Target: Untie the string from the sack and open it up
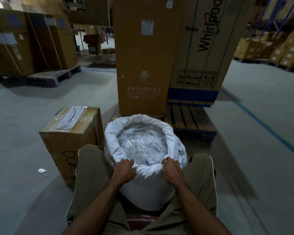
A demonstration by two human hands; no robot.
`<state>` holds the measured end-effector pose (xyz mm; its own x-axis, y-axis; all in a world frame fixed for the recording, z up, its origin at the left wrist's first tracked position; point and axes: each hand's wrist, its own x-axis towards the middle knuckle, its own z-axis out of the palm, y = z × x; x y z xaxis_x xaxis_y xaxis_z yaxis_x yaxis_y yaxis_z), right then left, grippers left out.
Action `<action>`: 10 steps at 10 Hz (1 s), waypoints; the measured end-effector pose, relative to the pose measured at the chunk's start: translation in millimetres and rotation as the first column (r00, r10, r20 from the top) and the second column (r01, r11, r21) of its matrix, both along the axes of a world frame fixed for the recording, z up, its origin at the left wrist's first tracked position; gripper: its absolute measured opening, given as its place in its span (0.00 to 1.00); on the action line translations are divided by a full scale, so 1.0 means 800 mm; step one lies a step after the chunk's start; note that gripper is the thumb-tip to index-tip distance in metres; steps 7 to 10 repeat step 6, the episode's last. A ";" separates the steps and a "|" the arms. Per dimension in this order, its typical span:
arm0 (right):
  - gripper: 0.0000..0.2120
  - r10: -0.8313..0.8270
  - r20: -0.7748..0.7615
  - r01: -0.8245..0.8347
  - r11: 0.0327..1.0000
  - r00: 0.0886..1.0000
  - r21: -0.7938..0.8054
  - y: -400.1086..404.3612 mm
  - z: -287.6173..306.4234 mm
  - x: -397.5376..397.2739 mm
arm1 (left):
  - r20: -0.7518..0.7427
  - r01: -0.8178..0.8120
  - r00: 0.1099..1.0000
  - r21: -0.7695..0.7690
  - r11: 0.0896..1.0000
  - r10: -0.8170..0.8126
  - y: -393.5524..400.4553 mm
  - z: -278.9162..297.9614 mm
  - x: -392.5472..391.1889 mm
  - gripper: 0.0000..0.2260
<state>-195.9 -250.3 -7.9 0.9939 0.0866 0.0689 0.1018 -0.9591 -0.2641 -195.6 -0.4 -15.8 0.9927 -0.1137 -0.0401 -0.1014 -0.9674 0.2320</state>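
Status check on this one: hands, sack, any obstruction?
Left hand and right hand both grip the rolled near rim. Sack mouth wide open, clear plastic packets showing inside. No string visible on it. Nothing in the way.

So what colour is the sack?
White sack, with small blue print on its side; head view.

Sack (148,189), box (70,133) on floor (24,158)

A warehouse. Tall appliance cartons (168,53) stand on a wooden pallet (188,119) at the centre of the frame, and more boxed goods (29,43) sit on a blue pallet (41,78) at upper left. Stacked boxes (282,44) fill racking at upper right. The grey concrete floor (261,99) carries painted aisle lines (270,131).
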 end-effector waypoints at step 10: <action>0.19 0.039 0.073 -0.045 0.996 0.997 0.083 0.024 0.008 0.181 | 0.024 0.030 0.999 -0.310 0.950 -0.024 -0.009 0.009 0.217 0.21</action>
